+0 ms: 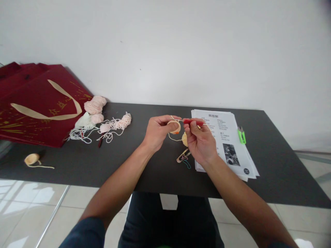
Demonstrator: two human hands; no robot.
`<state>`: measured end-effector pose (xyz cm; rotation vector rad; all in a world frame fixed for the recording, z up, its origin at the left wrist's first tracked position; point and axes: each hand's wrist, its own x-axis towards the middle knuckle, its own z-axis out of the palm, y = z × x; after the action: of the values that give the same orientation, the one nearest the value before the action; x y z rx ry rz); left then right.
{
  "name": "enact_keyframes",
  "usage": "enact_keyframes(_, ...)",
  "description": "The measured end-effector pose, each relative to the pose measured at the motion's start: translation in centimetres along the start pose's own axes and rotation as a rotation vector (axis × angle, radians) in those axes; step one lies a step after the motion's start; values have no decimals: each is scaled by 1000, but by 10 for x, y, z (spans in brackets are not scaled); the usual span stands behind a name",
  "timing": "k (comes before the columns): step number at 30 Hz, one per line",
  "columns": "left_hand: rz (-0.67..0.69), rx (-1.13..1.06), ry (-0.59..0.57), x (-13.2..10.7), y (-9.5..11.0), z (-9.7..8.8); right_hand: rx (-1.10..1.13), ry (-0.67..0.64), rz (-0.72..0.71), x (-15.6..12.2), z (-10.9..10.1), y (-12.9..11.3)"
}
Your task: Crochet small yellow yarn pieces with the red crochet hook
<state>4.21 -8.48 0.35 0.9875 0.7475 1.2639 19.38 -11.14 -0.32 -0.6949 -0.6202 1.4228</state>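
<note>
Between the fingers of my left hand [158,132] is a small round cream crochet piece [174,127] with a bit of orange at its lower edge. My right hand [203,144] is closed around the red handle of a crochet hook [193,122]. The hook's thin metal shaft points left and meets the top of the crochet piece. A strand of cream yarn hangs below the piece and curves right to a yellow yarn ball [184,139], partly hidden by my right hand. Near that hand's wrist lie a large safety pin [182,156] and small coloured stitch markers [186,163].
Printed sheets [229,129] lie on the dark table [279,165] at right, with green thread snips [241,135] on their edge. Dark red gift bags [38,103] lean at left beside pink and white yarn [95,105]. Another cream crochet piece [32,159] sits front left. A white wall stands behind.
</note>
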Motion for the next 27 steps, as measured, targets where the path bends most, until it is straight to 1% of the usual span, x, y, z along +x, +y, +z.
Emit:
enact_keyframes(5, -22, 4, 56, -1, -4, 4, -57, 51, -57, -6, 7, 5)
enact_keyframes(10, -18, 51, 103, -4, -2, 9, -95, 51, -93, -5, 6, 7)
enact_keyframes(17, 52, 95, 156, -5, -2, 10, -90, 25, -99, -5, 5, 8)
enact_keyframes(27, 74, 151, 145, -8, -1, 10, -87, -23, -142, -6, 5, 6)
